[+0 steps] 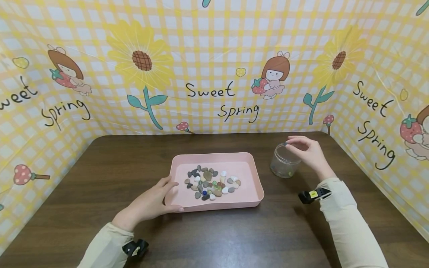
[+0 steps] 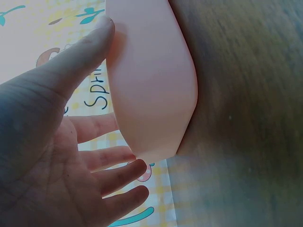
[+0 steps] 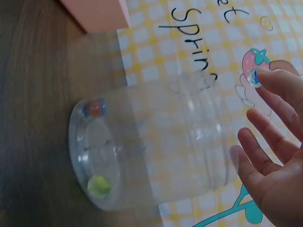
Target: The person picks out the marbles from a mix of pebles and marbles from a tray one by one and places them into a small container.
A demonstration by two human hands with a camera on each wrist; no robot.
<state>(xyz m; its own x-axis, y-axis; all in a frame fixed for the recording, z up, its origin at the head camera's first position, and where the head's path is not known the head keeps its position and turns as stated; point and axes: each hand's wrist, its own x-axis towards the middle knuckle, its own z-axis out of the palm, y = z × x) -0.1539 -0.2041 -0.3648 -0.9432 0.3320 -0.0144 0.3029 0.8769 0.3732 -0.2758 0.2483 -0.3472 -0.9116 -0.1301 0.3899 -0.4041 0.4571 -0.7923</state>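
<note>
A pink tray (image 1: 248, 193) holds several pebbles (image 1: 207, 175) in grey, white and brown, with a few glass marbles among them, one of them dark blue (image 1: 205, 192). My left hand (image 1: 151, 201) rests against the tray's left end, thumb at the near rim and fingers spread along the side. Over the mouth of a clear jar (image 1: 283, 165), my right hand (image 1: 308, 154) pinches a clear marble with blue inside (image 3: 254, 77) between thumb and forefinger. At the jar's bottom lie a red-and-blue marble (image 3: 95, 109) and a yellow-green marble (image 3: 99, 186).
Both things stand on a dark wooden table (image 1: 214, 238), the jar to the right of the tray. A yellow checked cloth (image 1: 207, 56) printed with flowers and figures hangs behind the table and along both sides.
</note>
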